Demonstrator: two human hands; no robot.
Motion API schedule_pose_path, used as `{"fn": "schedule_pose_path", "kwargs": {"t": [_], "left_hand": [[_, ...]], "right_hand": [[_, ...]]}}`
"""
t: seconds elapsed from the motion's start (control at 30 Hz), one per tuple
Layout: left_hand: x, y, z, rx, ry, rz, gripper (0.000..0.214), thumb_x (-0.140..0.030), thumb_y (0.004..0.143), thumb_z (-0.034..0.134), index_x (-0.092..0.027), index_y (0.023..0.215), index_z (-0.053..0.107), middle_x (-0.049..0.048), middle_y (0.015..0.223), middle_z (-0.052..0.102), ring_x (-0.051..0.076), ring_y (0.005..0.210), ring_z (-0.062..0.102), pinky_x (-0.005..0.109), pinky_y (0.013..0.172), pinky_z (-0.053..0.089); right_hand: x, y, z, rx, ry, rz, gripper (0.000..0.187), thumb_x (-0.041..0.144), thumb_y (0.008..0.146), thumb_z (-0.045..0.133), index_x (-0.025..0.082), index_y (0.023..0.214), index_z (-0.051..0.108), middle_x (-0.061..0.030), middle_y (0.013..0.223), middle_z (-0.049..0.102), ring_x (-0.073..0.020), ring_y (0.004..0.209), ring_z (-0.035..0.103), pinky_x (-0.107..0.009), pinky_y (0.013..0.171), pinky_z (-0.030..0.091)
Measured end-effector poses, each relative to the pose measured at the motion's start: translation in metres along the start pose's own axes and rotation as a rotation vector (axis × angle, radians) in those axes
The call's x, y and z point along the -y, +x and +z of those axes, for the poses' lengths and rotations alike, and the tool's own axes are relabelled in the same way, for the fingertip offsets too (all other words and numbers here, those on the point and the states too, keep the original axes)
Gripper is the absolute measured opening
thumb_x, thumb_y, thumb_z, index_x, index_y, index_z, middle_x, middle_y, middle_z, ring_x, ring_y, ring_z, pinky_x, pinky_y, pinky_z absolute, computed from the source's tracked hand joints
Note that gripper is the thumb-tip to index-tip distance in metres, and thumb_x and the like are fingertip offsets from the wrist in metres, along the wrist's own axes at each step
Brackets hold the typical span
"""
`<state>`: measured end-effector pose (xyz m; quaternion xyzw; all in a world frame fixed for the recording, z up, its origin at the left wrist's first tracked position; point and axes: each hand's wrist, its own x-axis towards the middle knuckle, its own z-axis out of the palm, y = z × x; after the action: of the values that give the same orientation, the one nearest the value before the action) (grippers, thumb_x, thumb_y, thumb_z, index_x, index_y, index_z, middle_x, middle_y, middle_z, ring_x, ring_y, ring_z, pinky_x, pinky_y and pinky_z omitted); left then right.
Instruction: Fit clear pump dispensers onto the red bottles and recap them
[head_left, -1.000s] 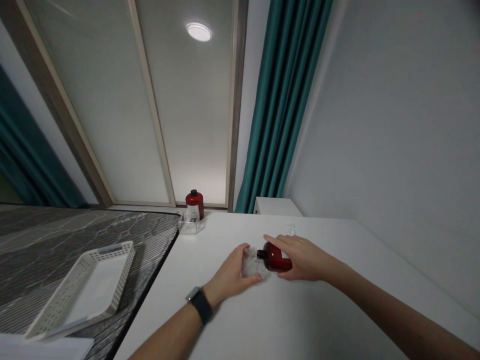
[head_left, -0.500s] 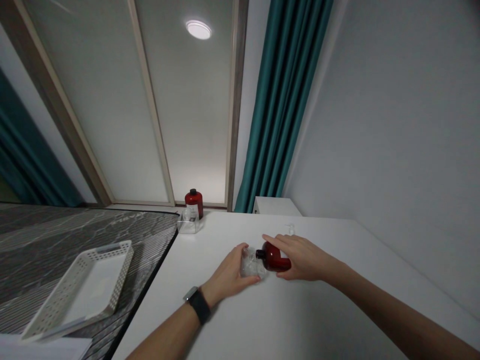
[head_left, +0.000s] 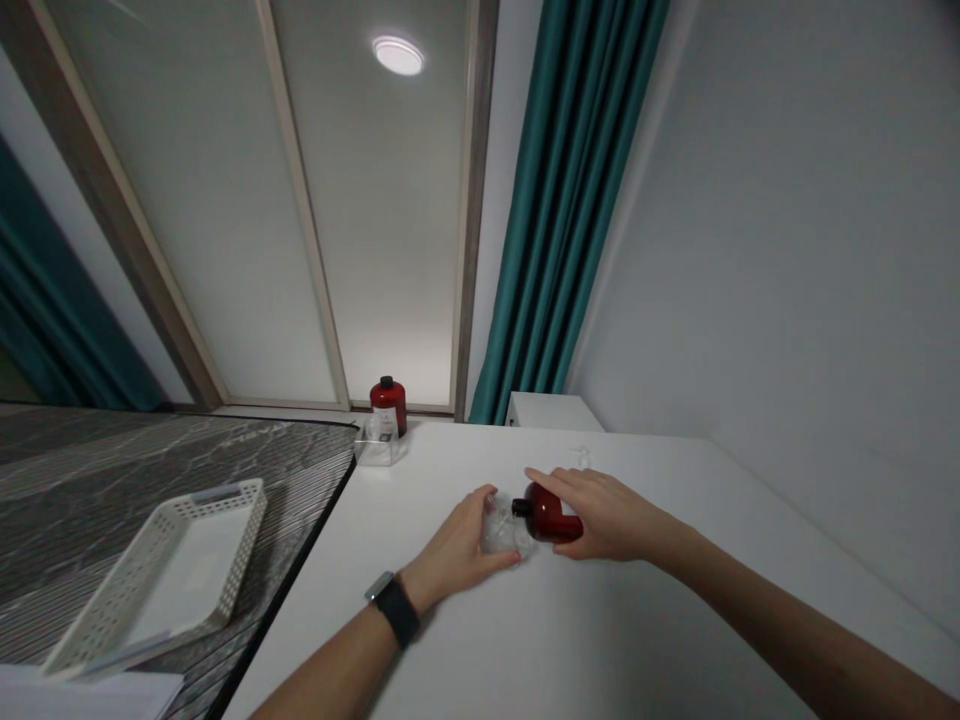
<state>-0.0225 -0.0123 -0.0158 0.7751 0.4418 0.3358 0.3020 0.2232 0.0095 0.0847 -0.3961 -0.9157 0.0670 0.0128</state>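
Observation:
A dark red bottle (head_left: 546, 512) with a black cap lies on its side on the white table (head_left: 570, 640). My right hand (head_left: 600, 515) is wrapped over the bottle's body, fingers curled round it. My left hand (head_left: 459, 550), with a dark watch on the wrist, grips a clear crumpled plastic wrap (head_left: 501, 532) at the bottle's cap end. The two hands nearly touch at the bottle's neck.
A second red bottle (head_left: 388, 405) stands upright at the table's far edge beside a small clear box (head_left: 376, 446). A white perforated tray (head_left: 171, 575) rests on the dark marbled surface to the left. Teal curtains hang behind; a small white cabinet (head_left: 553, 411) stands beyond the table.
Hardly anything has moved; both hands stay on the bottle and the wrap, and the view has shifted very slightly.

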Motion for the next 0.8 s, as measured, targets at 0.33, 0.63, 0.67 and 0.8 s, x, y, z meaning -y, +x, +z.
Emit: {"fn": "schedule_pose_path", "kwargs": {"t": [0.33, 0.63, 0.67, 0.8], "left_hand": [[0.0014, -0.0004, -0.0024, 0.004, -0.005, 0.019, 0.084, -0.04, 0.073, 0.08, -0.013, 0.14, 0.037, 0.0202, 0.13, 0.056, 0.035, 0.119, 0.056, 0.05, 0.105, 0.043], [0.0027, -0.0011, -0.0023, -0.02, -0.002, 0.023, 0.084, -0.04, 0.071, 0.081, -0.015, 0.139, 0.039, 0.0191, 0.13, 0.057, 0.035, 0.118, 0.057, 0.051, 0.105, 0.043], [0.003, -0.0009, -0.0022, -0.02, -0.002, 0.023, 0.083, -0.04, 0.071, 0.081, -0.015, 0.139, 0.039, 0.0191, 0.13, 0.057, 0.035, 0.118, 0.056, 0.052, 0.105, 0.043], [0.0036, -0.0004, -0.0022, -0.01, -0.001, 0.019, 0.082, -0.039, 0.071, 0.081, -0.015, 0.138, 0.04, 0.0198, 0.131, 0.056, 0.035, 0.119, 0.056, 0.051, 0.105, 0.043]], "right_hand": [[0.0013, 0.0005, -0.0022, 0.006, -0.008, -0.01, 0.09, 0.036, 0.074, 0.071, 0.018, 0.153, 0.031, -0.0161, 0.13, 0.061, -0.0324, 0.107, 0.06, -0.045, 0.093, 0.045], [0.0054, 0.001, -0.0057, 0.011, -0.011, -0.002, 0.09, 0.036, 0.074, 0.072, 0.019, 0.153, 0.032, -0.0158, 0.127, 0.062, -0.0321, 0.105, 0.061, -0.043, 0.09, 0.045], [0.0052, 0.001, -0.0052, 0.01, -0.011, -0.004, 0.09, 0.036, 0.073, 0.072, 0.019, 0.153, 0.032, -0.0158, 0.128, 0.062, -0.0325, 0.106, 0.061, -0.044, 0.091, 0.045], [0.0031, 0.001, -0.0021, 0.001, -0.023, -0.009, 0.09, 0.035, 0.074, 0.07, 0.019, 0.153, 0.032, -0.0159, 0.131, 0.06, -0.0333, 0.11, 0.06, -0.045, 0.094, 0.044]]}}
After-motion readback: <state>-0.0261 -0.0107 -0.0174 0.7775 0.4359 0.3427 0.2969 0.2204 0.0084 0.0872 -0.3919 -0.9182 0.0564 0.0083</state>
